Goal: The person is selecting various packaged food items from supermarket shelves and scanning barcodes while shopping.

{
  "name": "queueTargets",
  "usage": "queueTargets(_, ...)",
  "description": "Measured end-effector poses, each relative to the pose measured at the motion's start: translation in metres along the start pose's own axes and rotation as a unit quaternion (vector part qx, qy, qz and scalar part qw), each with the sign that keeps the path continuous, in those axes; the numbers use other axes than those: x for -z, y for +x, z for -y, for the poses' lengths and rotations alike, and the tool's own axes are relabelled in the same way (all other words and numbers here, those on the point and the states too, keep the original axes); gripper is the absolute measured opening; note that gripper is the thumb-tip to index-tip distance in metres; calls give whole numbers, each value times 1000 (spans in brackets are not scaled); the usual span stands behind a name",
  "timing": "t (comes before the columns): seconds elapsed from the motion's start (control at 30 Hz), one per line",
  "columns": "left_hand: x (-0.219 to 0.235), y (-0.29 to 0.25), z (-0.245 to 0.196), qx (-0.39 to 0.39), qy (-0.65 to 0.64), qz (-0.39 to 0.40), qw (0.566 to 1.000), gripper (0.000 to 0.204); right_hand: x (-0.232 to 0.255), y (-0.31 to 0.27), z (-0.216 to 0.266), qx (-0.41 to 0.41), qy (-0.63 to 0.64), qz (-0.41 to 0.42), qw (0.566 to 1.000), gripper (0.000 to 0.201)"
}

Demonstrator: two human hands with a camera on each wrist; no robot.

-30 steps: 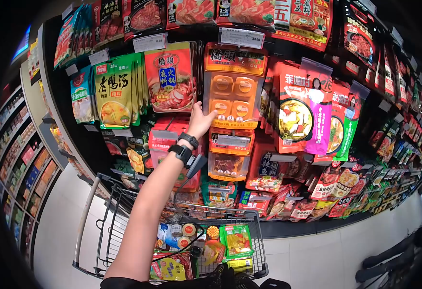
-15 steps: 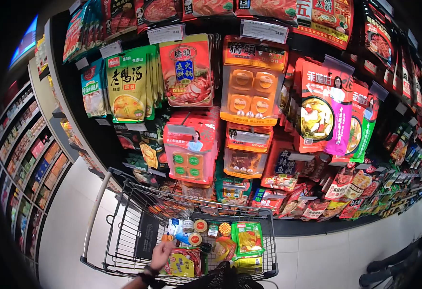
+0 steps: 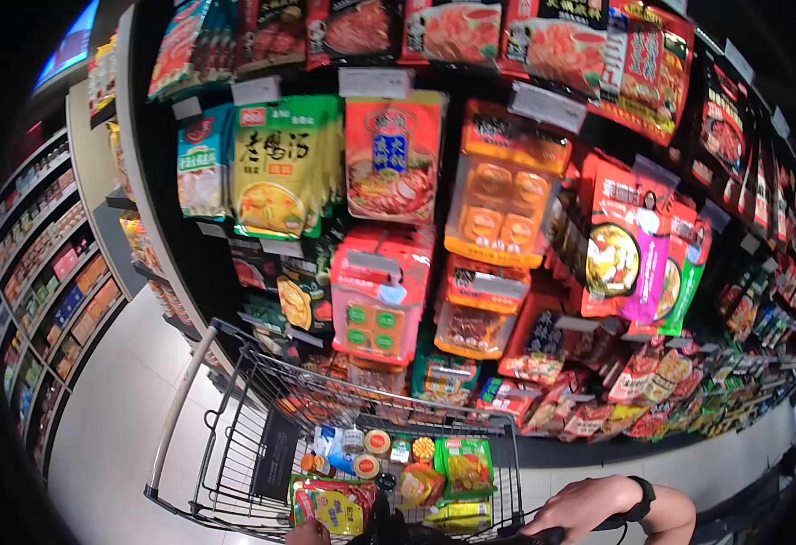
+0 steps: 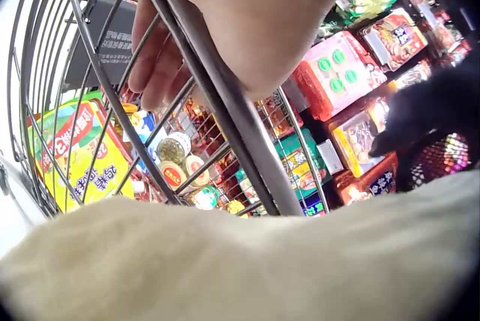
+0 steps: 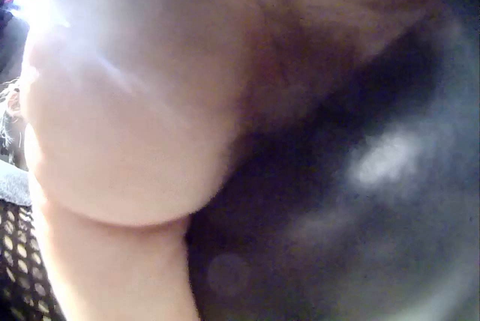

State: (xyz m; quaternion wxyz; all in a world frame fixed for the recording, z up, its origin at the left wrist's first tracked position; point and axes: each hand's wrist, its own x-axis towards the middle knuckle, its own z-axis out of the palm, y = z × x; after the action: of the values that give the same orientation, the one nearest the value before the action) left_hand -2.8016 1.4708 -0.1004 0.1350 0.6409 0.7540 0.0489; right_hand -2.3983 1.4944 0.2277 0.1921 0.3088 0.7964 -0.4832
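A wire shopping cart (image 3: 359, 391) stands in front of the shelf with groceries in it. My left hand (image 3: 308, 533) is low at the cart's near side, mostly cut off by the frame. In the left wrist view, this hand (image 4: 247, 14) grips the cart's dark rail (image 4: 214, 74), its fingers (image 4: 154, 59) hanging down on the basket side. My right hand (image 3: 589, 505) holds the cart's near right corner with bent fingers; a dark band circles its wrist. The right wrist view shows mostly the blurred heel of this hand (image 5: 142, 111); its fingertips are hidden.
In the cart lie a red and yellow packet (image 3: 339, 510), a green packet (image 3: 464, 466) and several lidded jars (image 3: 377, 441). Hanging seasoning packets (image 3: 393, 159) fill the shelf ahead. Another stocked shelf (image 3: 48, 245) stands at left, across a tiled floor (image 3: 112, 400).
My left hand drew back from the orange package on the shelf, passed over the cart and came to its near side. My right hand has entered at the lower right. The view shifted left.
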Motion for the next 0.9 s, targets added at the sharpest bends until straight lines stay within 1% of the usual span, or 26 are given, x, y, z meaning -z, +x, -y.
queueTargets(0.03, -1, -6, 2, -11, -2, -13, 1000, 20, -3, 11, -6, -1, -5, -1, 1000, 32)
queueTargets(0.1, 4, -9, 2, 3, -5, 11, 1000, 22, -2, 31, -16, 47, 8, 56, 997, 31)
queueTargets(0.13, 3, -8, 3, 3, -9, 5, 1000, 22, 5, 39, -11, 64, 42, 78, 994, 29)
queueTargets(0.23, 4, -9, 8, 1, 1, 5, 1000, 24, 3, 57, -19, 63, 57, 85, 993, 28)
queueTargets(0.27, 8, -11, 6, 6, -20, -5, 1000, 25, 1, 59, -19, 40, 80, 83, 993, 29)
queueTargets(0.33, 10, -12, 8, 16, -42, -17, 999, 26, 1, 65, -21, 48, 79, 86, 992, 30)
queueTargets(0.37, 10, -12, 10, 6, -29, -4, 1000, 26, 1, 69, -23, 57, 82, 88, 991, 31)
queueTargets(0.4, 9, -12, 12, -5, -16, 9, 1000, 27, 0, 71, -30, 115, 70, 50, 990, 32)
queueTargets(0.43, 11, -12, 10, -3, -16, 9, 1000, 27, -8, 76, -50, 117, 70, 51, 989, 32)
queueTargets(0.5, 12, -12, 4, 21, -27, -22, 999, 25, -19, 86, -96, 131, 218, 21, 967, 44)
queueTargets(0.53, -3, -8, 13, -7, -21, -14, 1000, 23, -18, 85, -101, 9, 316, 73, 946, 41)
queueTargets(0.57, -1, -9, 13, -6, -20, -13, 1000, 23, -10, 84, -90, -107, 264, 48, 957, 38)
queueTargets(0.6, 2, -8, 12, 1, -24, -3, 1000, 23, -14, 85, -96, -68, 162, 13, 984, 36)
queueTargets(0.63, 4, -8, 12, 9, -28, 8, 1000, 22, -25, 87, -110, -28, 58, -23, 998, 35)
queueTargets(0.67, -3, -8, 18, 4, -37, 6, 999, 22, -37, 91, -113, 58, 27, -1, 998, 36)
queueTargets(0.7, -9, -7, 21, 5, -36, 7, 999, 22, -39, 86, -115, -48, 162, 160, 972, 36)
queueTargets(0.73, -13, -7, 24, 1, -45, -9, 999, 20, -42, 77, -97, 0, 253, 164, 953, 35)
queueTargets(0.77, -14, -7, 27, -4, -54, -26, 998, 19, -45, 70, -82, 48, 343, 164, 924, 33)
queueTargets(0.8, -13, -6, 28, -5, -52, -25, 998, 19, -37, 62, -69, 22, 313, 152, 937, 35)
queueTargets(0.83, -11, -6, 27, -11, -58, -21, 998, 18, -34, 53, -71, 22, 323, 136, 936, 39)
queueTargets(0.9, -10, -10, 22, -19, -62, -15, 998, 17, -37, 43, -81, 75, 372, 76, 922, 43)
